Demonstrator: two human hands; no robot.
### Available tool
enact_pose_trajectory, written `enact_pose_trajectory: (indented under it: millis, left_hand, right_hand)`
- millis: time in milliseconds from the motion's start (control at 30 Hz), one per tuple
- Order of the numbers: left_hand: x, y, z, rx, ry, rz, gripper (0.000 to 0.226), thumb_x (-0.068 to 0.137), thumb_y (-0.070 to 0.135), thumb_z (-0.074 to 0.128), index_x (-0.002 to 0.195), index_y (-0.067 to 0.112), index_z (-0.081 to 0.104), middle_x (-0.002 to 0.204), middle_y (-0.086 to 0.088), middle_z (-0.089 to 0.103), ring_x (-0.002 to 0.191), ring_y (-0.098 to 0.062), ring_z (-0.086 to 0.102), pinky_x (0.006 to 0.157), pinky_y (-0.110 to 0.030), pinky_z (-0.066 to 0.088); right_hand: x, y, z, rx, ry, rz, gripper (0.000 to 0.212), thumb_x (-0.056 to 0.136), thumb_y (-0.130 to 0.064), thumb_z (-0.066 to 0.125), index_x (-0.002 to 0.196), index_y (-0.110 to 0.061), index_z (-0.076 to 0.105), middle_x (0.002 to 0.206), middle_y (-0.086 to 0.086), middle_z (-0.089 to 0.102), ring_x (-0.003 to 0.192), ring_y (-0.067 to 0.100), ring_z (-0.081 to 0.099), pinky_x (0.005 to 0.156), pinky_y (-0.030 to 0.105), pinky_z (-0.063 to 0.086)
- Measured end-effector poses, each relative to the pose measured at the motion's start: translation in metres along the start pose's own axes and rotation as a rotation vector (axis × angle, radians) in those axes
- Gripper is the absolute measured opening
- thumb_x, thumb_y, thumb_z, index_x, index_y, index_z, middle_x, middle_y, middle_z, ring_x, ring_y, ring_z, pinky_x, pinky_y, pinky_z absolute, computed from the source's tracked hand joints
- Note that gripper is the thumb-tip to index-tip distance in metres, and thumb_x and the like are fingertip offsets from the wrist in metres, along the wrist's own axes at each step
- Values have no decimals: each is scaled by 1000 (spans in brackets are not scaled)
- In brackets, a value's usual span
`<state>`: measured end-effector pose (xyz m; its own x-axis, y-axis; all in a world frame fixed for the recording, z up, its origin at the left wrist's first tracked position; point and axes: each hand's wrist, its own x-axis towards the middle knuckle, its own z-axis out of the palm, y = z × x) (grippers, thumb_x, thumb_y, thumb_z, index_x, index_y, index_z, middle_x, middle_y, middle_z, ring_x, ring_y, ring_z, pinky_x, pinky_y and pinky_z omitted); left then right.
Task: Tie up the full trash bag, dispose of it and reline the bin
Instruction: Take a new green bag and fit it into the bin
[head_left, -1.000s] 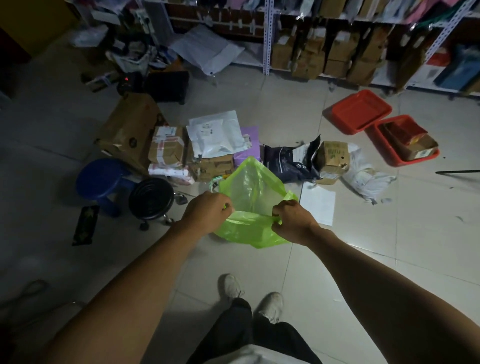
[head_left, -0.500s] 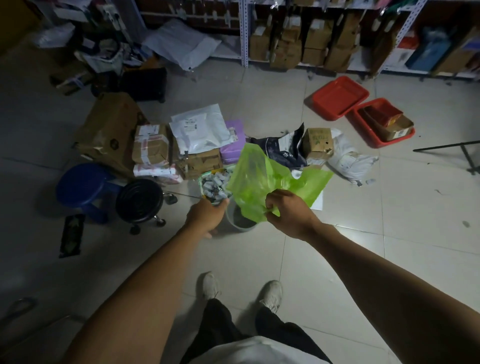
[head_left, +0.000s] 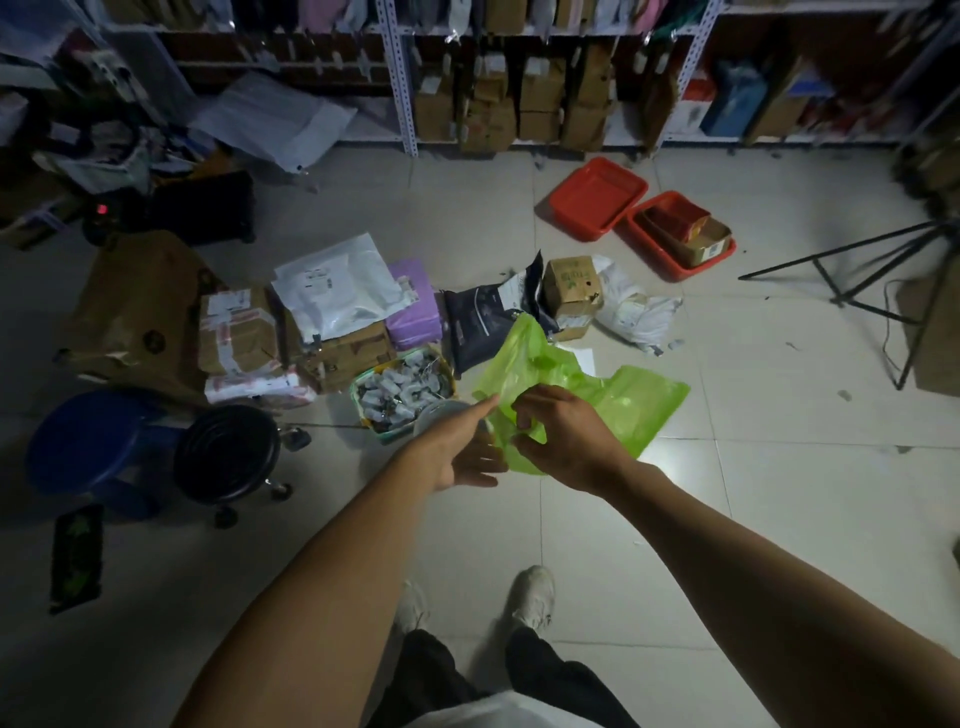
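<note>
Relining | right hand (head_left: 563, 441) pinches green liner (head_left: 618, 400) above bin (head_left: 441, 413), beside full bag (head_left: 400, 392) | left hand (head_left: 462, 447) fingers straight, touching liner edge | find the mouth, spread both layers before lowering over rim.

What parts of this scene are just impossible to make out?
- Bin, head view: mostly hidden behind the left hand and the green bag.
- Right hand fingertips: buried in the bag's folds.
- Box labels on the shelves: too small, dark and blurred.
</note>
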<state>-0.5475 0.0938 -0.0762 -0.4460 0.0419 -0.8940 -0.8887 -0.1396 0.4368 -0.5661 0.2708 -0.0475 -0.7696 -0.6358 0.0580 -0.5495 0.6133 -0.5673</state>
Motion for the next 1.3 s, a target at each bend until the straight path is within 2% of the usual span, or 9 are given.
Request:
enact_pose_trajectory:
  millis: [167, 267, 400, 633, 700, 800, 1000, 1167, 1300]
  left_hand:
    - [2, 11, 19, -25, 92, 163, 17, 93, 18, 60, 77, 13, 63, 56, -3, 68, 51, -18, 66, 65, -40, 57]
    - [4, 17, 15, 25, 244, 289, 13, 92, 8, 58, 80, 12, 62, 73, -10, 68, 63, -23, 65, 55, -35, 56]
    - [4, 23, 0, -18, 314, 423, 20, 98, 7, 52, 83, 16, 61, 84, -8, 67, 67, -18, 61, 48, -26, 49]
    - [-11, 36, -19, -279, 284, 411, 29, 95, -1, 41, 76, 14, 57, 62, -7, 55, 48, -17, 53, 58, -29, 45]
    - [-19, 40, -24, -326, 274, 402, 25, 91, 1, 44, 72, 11, 57, 58, -7, 53, 48, -18, 50, 58, -30, 40]
    - [-31, 44, -34, -358, 231, 375, 16, 86, 9, 48, 75, 11, 59, 69, -8, 53, 59, -20, 47, 60, -30, 39]
    - [-51, 50, -52, -377, 73, 442, 15, 89, 11, 53, 86, 11, 67, 80, -9, 64, 67, -22, 62, 62, -30, 54]
    - [-68, 58, -62, -393, 21, 476, 15, 90, 17, 55, 92, 7, 67, 68, -6, 69, 56, -20, 67, 51, -28, 54]
    - [-78, 63, -73, -376, 42, 510, 15, 89, 22, 60, 80, 11, 66, 58, 0, 63, 50, -17, 62, 48, -25, 52]
  right_hand:
    - [-5, 0, -5, 4, 29, 34, 14, 76, -14, 75, 79, -8, 62, 87, 8, 65, 86, 29, 59, 74, 34, 47]
    - [-6, 0, -4, 0, 4, 64, 17, 80, -25, 74, 86, -11, 66, 93, 6, 65, 88, 26, 60, 76, 36, 48]
    - [-9, 3, -4, 0, -35, 179, 28, 89, -45, 62, 98, -19, 67, 98, 3, 67, 86, 25, 62, 74, 36, 51]
    - [0, 16, -4, -133, 48, 376, 32, 97, -47, 46, 90, -20, 63, 93, 2, 67, 88, 27, 63, 63, 32, 46]
    - [5, 22, -4, -140, 60, 463, 26, 95, -40, 51, 107, -20, 63, 107, 3, 66, 100, 29, 62, 71, 34, 49]
    - [11, 30, -2, -141, 23, 545, 42, 89, -30, 58, 129, -17, 52, 123, 9, 59, 112, 32, 55, 78, 37, 47]
    - [25, 31, 12, -160, -28, 591, 66, 86, -33, 64, 143, -16, 36, 133, 13, 50, 120, 35, 47, 83, 41, 48]
    - [36, 29, 25, -153, -116, 606, 68, 85, -45, 64, 142, -17, 38, 136, 12, 49, 123, 35, 46, 90, 43, 47]
    - [46, 25, 38, -105, -170, 591, 70, 86, -52, 61, 144, -20, 38, 136, 11, 50, 124, 33, 46, 92, 44, 48]
